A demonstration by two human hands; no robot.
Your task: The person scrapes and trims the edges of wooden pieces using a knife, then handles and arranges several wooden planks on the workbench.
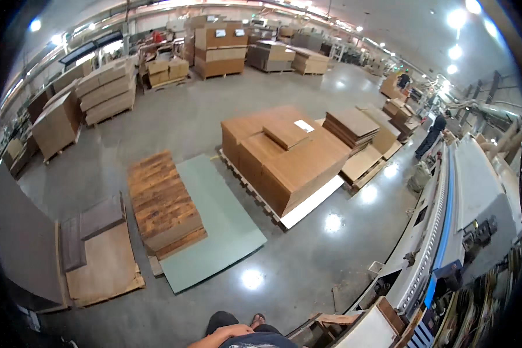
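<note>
At the lower edge my left hand (236,330) rests against the front of my body, beside my dark shirt (258,341). Its fingers are too small and partly hidden to make out, and nothing can be seen in it. My right hand is out of the picture. Nearest ahead, a green-grey sheet (226,238) lies low on the floor. On its left side stands a stack of wood-patterned panels (165,200). Farther right, a big block of brown panels (290,165) sits on a pallet, with a white label (303,126) on top.
Along the right runs a long machine (414,255) with a blue strip; a person (432,136) stands at its far end. Left are a pallet with a pale board (107,261) and grey panels (101,217). More panel stacks (219,49) line the back. A wooden frame (336,319) stands near my feet.
</note>
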